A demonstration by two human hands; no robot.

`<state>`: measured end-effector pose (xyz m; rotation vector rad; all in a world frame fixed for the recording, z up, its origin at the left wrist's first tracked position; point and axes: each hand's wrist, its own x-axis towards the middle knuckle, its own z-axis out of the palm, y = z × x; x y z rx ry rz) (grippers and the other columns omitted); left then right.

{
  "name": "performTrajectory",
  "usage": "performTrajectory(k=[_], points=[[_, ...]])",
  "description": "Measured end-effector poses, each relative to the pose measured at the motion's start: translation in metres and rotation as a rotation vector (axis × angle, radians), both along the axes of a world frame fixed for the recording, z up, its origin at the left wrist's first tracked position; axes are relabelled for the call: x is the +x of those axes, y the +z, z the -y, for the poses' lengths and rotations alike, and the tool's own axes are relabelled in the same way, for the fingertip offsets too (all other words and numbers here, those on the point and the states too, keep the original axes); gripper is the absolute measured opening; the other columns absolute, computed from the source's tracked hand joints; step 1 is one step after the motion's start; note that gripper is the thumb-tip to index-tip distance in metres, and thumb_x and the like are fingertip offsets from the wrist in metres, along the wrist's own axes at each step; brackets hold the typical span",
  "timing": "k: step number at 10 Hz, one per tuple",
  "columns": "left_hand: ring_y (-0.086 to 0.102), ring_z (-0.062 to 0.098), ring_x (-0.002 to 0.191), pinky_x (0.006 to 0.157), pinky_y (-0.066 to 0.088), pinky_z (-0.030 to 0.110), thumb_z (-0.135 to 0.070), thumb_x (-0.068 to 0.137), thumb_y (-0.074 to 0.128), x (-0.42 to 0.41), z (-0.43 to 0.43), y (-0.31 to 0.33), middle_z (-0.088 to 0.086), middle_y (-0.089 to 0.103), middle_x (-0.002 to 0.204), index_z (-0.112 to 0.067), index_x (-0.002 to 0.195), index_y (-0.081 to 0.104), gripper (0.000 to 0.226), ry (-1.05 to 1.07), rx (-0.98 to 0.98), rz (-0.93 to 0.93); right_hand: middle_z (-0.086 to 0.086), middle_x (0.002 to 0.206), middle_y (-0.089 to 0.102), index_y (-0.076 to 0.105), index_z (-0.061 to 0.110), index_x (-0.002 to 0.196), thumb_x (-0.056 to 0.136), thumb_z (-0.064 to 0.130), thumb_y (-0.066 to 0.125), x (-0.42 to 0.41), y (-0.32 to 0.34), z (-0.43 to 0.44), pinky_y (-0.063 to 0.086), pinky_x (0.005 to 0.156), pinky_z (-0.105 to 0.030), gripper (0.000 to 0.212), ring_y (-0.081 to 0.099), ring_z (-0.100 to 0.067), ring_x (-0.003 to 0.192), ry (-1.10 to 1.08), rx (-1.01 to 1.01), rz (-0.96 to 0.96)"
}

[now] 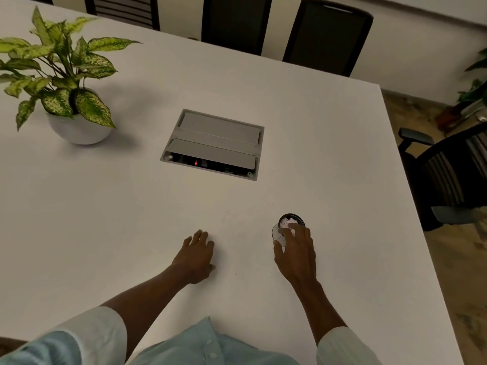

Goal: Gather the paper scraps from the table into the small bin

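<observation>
A small round bin with a dark rim stands on the white table at the front right. Crumpled pale paper scraps fill its top. My right hand reaches over the bin from the near side, fingertips at its rim and on the scraps; whether it pinches a scrap is hidden by the fingers. My left hand rests palm down on the bare tabletop to the left of the bin, fingers spread, holding nothing. No loose scraps show on the table.
A grey cable box with a partly open lid is set into the table's middle. A potted plant stands at the far left. Dark chairs line the far edge, and another chair sits past the right edge.
</observation>
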<state>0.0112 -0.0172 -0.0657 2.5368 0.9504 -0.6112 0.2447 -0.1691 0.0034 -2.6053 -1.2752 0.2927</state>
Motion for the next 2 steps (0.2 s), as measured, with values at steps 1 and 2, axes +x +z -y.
performTrajectory(k=[1,2], points=[[0.0,0.039,0.163,0.132,0.015,0.05,-0.043,0.104,0.057,-0.011,-0.015,0.021,0.022,0.009,0.174,-0.007,0.16,0.03,0.071,0.022,0.035,0.016,-0.005,0.143,0.053,0.065,0.015,0.129,0.094,0.028,0.067,-0.008,0.016,-0.002,0.049,0.107,-0.045,0.038,0.041,-0.028,0.142,0.042,0.032,-0.034],[0.004,0.037,0.163,0.131,0.018,0.051,-0.046,0.103,0.058,-0.016,-0.033,0.046,0.02,0.014,0.173,-0.009,0.157,0.035,0.07,-0.003,0.108,0.009,-0.003,0.14,0.054,0.061,0.019,0.134,0.095,0.034,0.064,-0.014,0.031,-0.009,0.047,0.107,-0.043,0.042,0.043,-0.025,0.138,0.107,-0.001,0.002]])
